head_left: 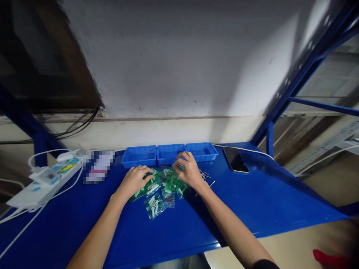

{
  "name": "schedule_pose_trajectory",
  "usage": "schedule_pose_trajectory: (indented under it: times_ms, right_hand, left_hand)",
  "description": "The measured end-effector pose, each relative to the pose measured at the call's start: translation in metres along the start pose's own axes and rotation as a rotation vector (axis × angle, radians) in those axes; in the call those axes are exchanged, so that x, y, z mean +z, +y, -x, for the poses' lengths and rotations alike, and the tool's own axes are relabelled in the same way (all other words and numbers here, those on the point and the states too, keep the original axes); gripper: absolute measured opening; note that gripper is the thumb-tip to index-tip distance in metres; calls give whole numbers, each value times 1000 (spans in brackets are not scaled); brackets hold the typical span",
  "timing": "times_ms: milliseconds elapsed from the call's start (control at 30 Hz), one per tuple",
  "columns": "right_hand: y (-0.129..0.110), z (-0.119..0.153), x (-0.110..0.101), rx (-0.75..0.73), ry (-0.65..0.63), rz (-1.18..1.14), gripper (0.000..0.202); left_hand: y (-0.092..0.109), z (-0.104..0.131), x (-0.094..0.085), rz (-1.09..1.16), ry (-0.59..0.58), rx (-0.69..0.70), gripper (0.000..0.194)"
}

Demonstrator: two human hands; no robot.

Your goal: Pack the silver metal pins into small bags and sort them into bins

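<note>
Small clear and green plastic packets (155, 206) with white pieces inside lie in a pile on the blue table (252, 201). My left hand (136, 182) rests at the pile's left side, palm down, fingers apart, with nothing visibly gripped. Over the right part of the pile is my right hand (188, 170), its fingers curled; whether something is between them is too small to tell. Three blue bins (139, 156) stand in a row behind the pile. Thin metal pieces (205, 175) are scattered just right of my right hand.
A dark phone (236, 160) lies to the right of the bins. On the left are a white power strip (46, 185) with plugs and cables, and a blurred-out paper (99, 167). Blue frame posts (269, 139) and a wall (179, 67) bound the table's back.
</note>
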State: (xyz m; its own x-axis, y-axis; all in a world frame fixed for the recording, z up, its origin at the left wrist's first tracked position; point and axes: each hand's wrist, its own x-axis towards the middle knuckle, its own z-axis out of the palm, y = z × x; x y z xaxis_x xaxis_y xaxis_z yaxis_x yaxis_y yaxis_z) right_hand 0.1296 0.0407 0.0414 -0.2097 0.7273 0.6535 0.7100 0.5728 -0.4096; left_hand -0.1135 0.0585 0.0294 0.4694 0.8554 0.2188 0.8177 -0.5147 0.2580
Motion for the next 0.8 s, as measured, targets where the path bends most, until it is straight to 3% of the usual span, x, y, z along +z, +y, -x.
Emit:
schedule_pose_trajectory:
  times_ms: [67,167,233,300,400,467,567,633,700,800]
  right_hand:
    - [-9,2,0,68,18,-78,11]
    - [-28,6,4,255,34,-290,15]
    - [-42,9,9,420,11,-526,29]
    - [-52,10,14,561,-21,-806,36]
    - [-59,10,18,675,4,-1108,34]
    - [-59,9,18,707,88,-1164,34]
    - [-56,10,20,720,221,-1146,51]
    - [-55,12,23,695,241,-1091,49]
    - [-54,15,26,639,224,-991,32]
    - [-53,18,26,508,210,-828,12]
  left_hand:
    - [4,-1,-3,8,137,-15,22]
    - [12,2,-9,74,441,-22,21]
    - [19,4,-10,123,596,25,19]
    - [29,6,-7,133,675,112,16]
    - [47,7,2,121,678,256,16]
    - [57,7,7,132,660,325,18]
    - [66,8,9,148,630,363,20]
    - [67,9,6,190,597,344,18]
    - [66,10,3,266,566,285,14]
    - [62,11,0,437,524,112,20]
